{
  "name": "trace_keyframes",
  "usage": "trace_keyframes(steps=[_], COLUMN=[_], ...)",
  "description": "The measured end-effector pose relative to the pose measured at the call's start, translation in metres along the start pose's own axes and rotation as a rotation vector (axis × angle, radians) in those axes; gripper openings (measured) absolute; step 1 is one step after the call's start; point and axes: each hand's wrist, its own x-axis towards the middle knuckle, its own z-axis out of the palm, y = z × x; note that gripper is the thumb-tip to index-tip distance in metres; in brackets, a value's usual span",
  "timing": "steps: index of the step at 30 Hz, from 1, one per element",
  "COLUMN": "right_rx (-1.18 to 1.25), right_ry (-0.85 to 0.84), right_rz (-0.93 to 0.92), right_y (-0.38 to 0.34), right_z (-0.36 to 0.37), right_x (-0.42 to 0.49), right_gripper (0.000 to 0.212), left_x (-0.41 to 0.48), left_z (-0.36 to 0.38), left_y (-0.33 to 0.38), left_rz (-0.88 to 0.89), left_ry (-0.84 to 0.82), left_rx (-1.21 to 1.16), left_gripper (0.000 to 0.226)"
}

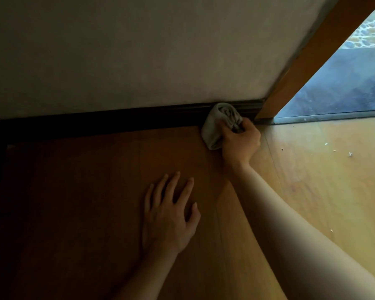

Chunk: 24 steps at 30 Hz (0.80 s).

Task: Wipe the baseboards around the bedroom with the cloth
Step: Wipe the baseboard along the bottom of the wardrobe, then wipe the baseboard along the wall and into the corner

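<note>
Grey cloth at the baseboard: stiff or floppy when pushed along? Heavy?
Probably floppy: the cloth is bunched and creased in the right hand. Likely light: one hand wads it up whole. Pushed, it should mould against the baseboard, not skid.

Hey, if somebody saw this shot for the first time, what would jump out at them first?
Most striking is the right hand gripping a bunched grey cloth against the dark baseboard, just left of the wooden door frame. Next comes the left hand, fingers spread flat on the shadowed wooden floor at centre. On the right, the floor is brightly lit and dotted with pale crumbs.
</note>
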Motion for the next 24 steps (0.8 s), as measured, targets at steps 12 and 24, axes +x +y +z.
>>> trace_keyframes(steps=[12, 24], right_rx=[0.000, 0.295], right_ry=[0.078, 0.040], right_rz=[0.047, 0.198], right_y=[0.018, 0.012], right_z=[-0.053, -0.077], right_x=[0.055, 0.033], right_gripper=[0.023, 0.016], left_x=[-0.001, 0.000], left_z=[0.005, -0.007], left_y=[-0.001, 0.000], left_rz=[-0.006, -0.025], left_ry=[0.026, -0.019], left_rx=[0.014, -0.057], left_gripper=[0.059, 0.059])
